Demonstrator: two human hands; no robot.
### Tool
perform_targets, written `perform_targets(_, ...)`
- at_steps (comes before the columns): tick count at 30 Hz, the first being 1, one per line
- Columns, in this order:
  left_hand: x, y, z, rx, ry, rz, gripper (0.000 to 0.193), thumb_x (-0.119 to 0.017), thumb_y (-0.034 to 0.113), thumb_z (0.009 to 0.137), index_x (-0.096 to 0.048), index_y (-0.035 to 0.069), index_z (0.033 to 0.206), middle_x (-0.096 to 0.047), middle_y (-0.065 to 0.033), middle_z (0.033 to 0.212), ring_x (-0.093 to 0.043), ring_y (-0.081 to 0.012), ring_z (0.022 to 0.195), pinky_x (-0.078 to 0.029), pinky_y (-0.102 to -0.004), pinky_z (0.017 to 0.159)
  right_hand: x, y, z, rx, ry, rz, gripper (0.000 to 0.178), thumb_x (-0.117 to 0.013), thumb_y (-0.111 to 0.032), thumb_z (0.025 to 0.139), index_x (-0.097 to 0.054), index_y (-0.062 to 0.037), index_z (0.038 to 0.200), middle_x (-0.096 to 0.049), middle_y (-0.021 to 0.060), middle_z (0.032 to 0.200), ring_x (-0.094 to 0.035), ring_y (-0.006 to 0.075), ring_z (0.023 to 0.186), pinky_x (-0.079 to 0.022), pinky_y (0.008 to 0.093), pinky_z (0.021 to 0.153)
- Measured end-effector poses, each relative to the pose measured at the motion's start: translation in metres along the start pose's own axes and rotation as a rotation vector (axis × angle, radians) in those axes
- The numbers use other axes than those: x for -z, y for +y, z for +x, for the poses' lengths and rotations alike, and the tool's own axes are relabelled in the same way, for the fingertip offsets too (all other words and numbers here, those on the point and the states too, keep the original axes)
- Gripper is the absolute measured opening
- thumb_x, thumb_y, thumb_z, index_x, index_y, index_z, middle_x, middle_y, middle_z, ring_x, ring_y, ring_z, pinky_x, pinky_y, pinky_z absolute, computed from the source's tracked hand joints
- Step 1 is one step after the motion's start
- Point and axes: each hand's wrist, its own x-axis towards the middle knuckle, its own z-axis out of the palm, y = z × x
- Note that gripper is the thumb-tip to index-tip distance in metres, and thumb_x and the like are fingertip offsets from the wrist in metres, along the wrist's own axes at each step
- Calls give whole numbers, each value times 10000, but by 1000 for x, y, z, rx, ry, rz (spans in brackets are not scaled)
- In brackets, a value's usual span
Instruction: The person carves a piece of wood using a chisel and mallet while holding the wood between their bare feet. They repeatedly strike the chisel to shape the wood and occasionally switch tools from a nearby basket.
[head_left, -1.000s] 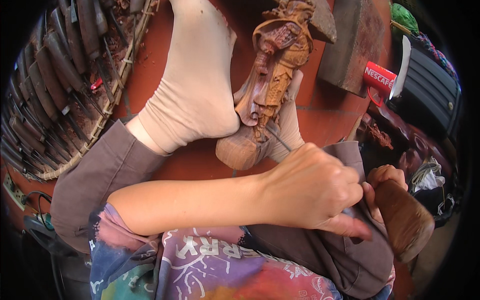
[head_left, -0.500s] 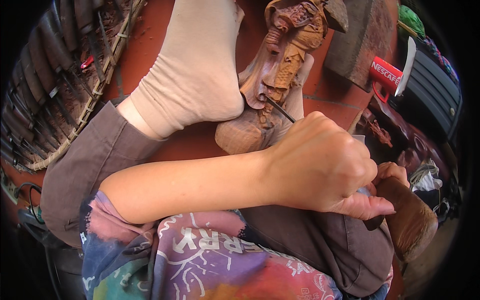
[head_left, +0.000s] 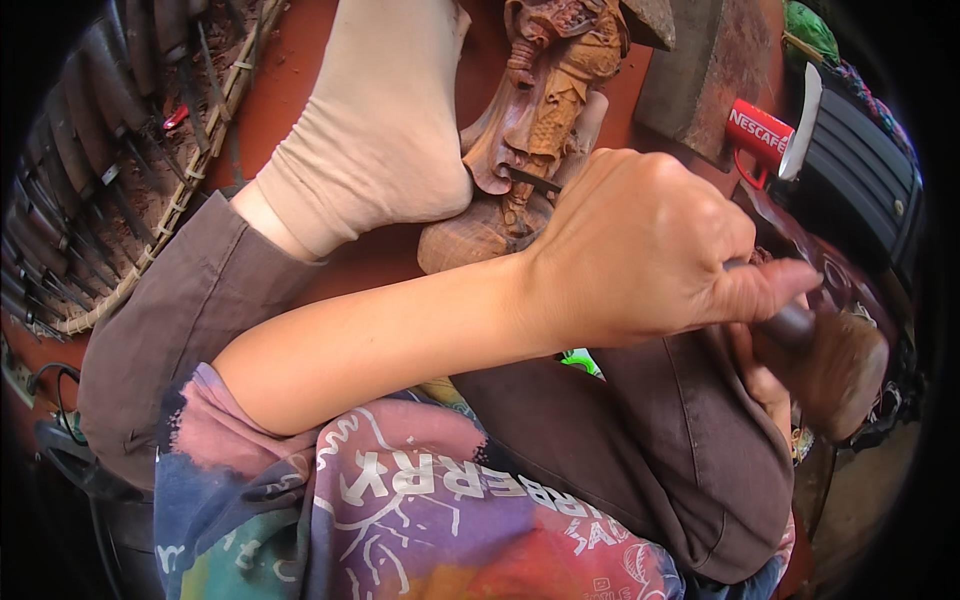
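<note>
A brown wooden carving with detailed relief lies between my feet, its rounded plain end toward me. My left hand is closed around a carving chisel, thumb stretched along the handle. The chisel's thin dark blade reaches the carving near my heel. The dark end of its handle pokes out past my thumb. My right hand, partly hidden by my left hand and knee, grips a wooden mallet. The mallet head is motion-blurred and close to the handle end; I cannot tell whether they touch.
A woven tray at the left holds several chisels. My socked foot presses beside the carving. A wooden block, red mug and dark ridged case stand at the right. The floor is red tile.
My left hand and the chisel have moved slightly up, with the handle tilted differently. The mallet has risen toward the chisel's handle end. The carving sits slightly further left in view.
</note>
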Motion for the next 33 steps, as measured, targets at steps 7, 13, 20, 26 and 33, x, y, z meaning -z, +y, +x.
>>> perform_targets(7, 6, 9, 4, 103, -35, 13, 589, -619, 483, 863, -558, 75, 442, -512, -109, 437, -538, -310, 430, -418, -383, 429, -12, 26, -15, -84, 85, 40, 602, -649, 0, 800, -396, -18, 1346, -507, 85, 1153, -491, 226, 1105, -350, 348, 996)
perform_targets(13, -17, 25, 2, 35, 178, 143, 511, -667, 482, 802, -597, 77, 498, -513, -108, 448, -563, -302, 439, -434, -387, 436, -11, 13, -11, -76, 68, 38, 570, -664, -7, 788, -422, -19, 1303, -517, 80, 1120, -500, 217, 1071, -362, 341, 966)
perform_targets(20, -12, 19, -11, -63, 92, 137, 510, -692, 485, 768, -550, 85, 485, -491, -84, 434, -523, -290, 387, -395, -395, 379, -9, 16, -11, -72, 56, 61, 532, -681, -17, 773, -452, -20, 1253, -529, 74, 1081, -510, 208, 1033, -377, 332, 932)
perform_targets(26, -9, 6, -13, -88, 76, 174, 543, -665, 495, 787, -519, 97, 448, -438, -73, 395, -487, -276, 358, -367, -369, 362, -5, 16, -12, -73, 47, 60, 500, -696, -24, 760, -478, -21, 1210, -540, 69, 1048, -519, 200, 1000, -390, 325, 902)
perform_targets(33, -3, 4, -6, -101, 97, 130, 553, -653, 478, 803, -512, 99, 425, -443, -95, 391, -489, -283, 357, -370, -385, 363, 2, 12, -11, -63, 45, 48, 463, -713, -34, 745, -507, -22, 1160, -552, 62, 1010, -529, 190, 961, -404, 317, 868)
